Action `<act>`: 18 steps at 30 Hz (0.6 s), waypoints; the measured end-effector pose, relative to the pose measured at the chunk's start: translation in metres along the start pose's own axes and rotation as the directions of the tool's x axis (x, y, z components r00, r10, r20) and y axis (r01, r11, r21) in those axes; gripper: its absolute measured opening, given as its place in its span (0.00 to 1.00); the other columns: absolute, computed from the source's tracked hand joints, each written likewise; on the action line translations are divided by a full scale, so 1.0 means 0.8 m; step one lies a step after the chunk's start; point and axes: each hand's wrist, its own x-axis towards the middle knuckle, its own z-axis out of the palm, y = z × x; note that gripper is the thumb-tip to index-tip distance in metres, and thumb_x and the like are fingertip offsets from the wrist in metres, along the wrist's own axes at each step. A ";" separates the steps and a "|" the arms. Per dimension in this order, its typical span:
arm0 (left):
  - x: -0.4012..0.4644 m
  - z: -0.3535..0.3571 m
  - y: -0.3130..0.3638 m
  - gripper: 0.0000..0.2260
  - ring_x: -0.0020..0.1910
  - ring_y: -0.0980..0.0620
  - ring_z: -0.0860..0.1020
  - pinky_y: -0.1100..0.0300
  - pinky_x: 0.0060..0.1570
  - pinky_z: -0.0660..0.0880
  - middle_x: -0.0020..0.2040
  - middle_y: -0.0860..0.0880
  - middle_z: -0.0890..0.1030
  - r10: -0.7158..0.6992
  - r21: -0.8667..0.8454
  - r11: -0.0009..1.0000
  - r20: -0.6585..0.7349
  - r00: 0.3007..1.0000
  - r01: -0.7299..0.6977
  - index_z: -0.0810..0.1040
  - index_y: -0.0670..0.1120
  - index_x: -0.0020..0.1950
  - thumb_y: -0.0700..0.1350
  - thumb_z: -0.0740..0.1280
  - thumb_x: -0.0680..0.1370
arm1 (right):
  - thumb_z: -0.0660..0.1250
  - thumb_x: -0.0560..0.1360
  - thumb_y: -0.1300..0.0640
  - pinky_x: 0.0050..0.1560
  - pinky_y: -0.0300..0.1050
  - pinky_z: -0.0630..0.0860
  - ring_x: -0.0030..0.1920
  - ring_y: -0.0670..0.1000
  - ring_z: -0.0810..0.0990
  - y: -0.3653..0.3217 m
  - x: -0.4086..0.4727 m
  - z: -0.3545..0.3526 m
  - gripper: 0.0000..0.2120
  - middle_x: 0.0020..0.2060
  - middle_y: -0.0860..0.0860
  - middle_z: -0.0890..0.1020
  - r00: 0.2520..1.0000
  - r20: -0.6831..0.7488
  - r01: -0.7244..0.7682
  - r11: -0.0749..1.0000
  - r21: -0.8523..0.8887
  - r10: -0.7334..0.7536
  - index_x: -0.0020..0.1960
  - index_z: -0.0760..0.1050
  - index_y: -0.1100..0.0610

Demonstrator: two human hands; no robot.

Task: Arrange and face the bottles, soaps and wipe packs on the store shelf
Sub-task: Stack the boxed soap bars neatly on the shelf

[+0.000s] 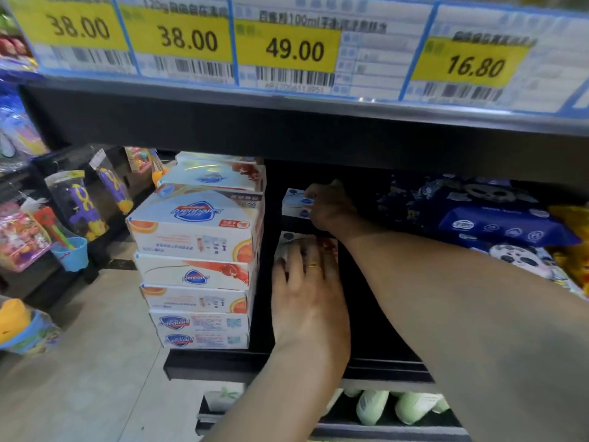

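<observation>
Both hands reach into the dark middle shelf [223, 362], in the gap between a stack of soap boxes [196, 250] on the left and dark blue wipe packs [497, 218] on the right. The right hand [331, 208] is deeper in, its fingers [314, 215] curled round the right end of a small white soap box [294, 202] that sits raised at the back of the gap; the box juts out to the left of the hand. The left hand [306, 282], with a gold ring on one finger, lies flat with straight, slightly spread fingers pressing on top of another soap box [306, 242] lower and nearer the front; white and red print shows beyond the fingertips. The stacked boxes stand several high at the shelf's left end, their logos upside down. Yellow price tags [287, 49] line the shelf edge above. Pale green bottles [398, 406] lie on the shelf below.
</observation>
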 end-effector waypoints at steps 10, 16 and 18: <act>0.058 0.008 0.008 0.34 0.80 0.33 0.46 0.38 0.77 0.49 0.84 0.43 0.45 -0.138 -0.030 0.990 0.032 0.990 0.139 0.39 0.51 0.84 0.59 0.53 0.84 | 0.66 0.82 0.60 0.51 0.44 0.73 0.64 0.59 0.78 -0.020 0.026 -0.011 0.14 0.65 0.60 0.78 0.993 0.119 -0.001 0.999 -0.033 0.005 0.67 0.76 0.61; 0.098 0.008 0.012 0.31 0.81 0.32 0.43 0.34 0.77 0.45 0.85 0.46 0.42 -0.152 -0.081 0.984 0.110 0.982 0.161 0.38 0.55 0.84 0.61 0.48 0.85 | 0.54 0.86 0.63 0.62 0.49 0.69 0.73 0.62 0.70 -0.022 0.021 -0.027 0.19 0.73 0.65 0.71 0.980 0.199 -0.013 0.993 0.120 -0.011 0.75 0.67 0.68; 0.109 0.009 0.012 0.31 0.81 0.33 0.42 0.35 0.77 0.44 0.85 0.46 0.41 -0.165 -0.089 0.981 0.113 0.980 0.175 0.39 0.56 0.83 0.62 0.48 0.85 | 0.52 0.86 0.63 0.68 0.49 0.67 0.74 0.63 0.69 -0.022 0.015 -0.033 0.19 0.73 0.65 0.71 0.977 0.211 -0.009 0.991 0.137 -0.020 0.75 0.67 0.68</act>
